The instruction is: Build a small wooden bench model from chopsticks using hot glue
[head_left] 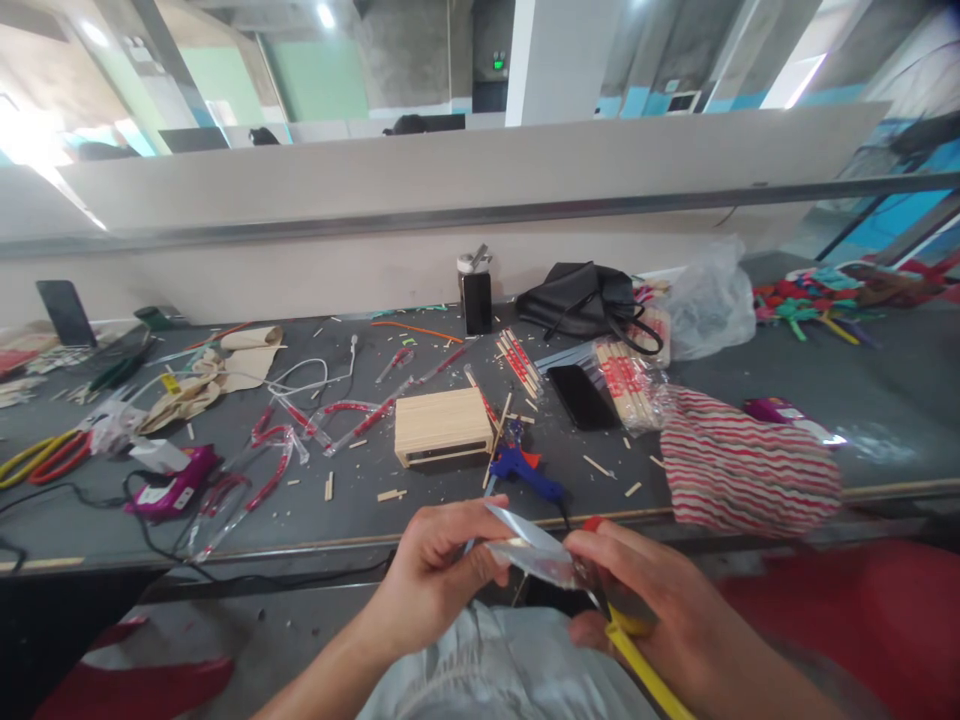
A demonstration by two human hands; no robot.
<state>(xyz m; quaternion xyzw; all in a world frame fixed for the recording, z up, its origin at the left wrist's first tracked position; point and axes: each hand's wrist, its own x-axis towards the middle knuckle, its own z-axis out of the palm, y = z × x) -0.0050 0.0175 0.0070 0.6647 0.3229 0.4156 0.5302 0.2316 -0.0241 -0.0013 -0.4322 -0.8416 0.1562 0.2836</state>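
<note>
In my right hand [660, 590] is a pair of scissors [626, 630] with yellow handles, the fingers closed around them. Their silver blades stand apart and point left, over my lap just off the table's front edge. My left hand [442, 570] is closed in a pinch at the blade tips; a small pale end shows between the blades, but what it belongs to is hidden. On the table beyond my hands sits a small box built of wooden sticks [442, 420]. Beside it, to the right, lies a blue glue gun [525, 470].
Red-and-clear plastic wrappers [285, 440] and stick scraps litter the table [315, 545]. A phone [581, 396], packs of sticks [630, 385], a striped cloth [742, 465] and a black bag [577, 300] lie right. At left are a purple box [176, 485] and cables.
</note>
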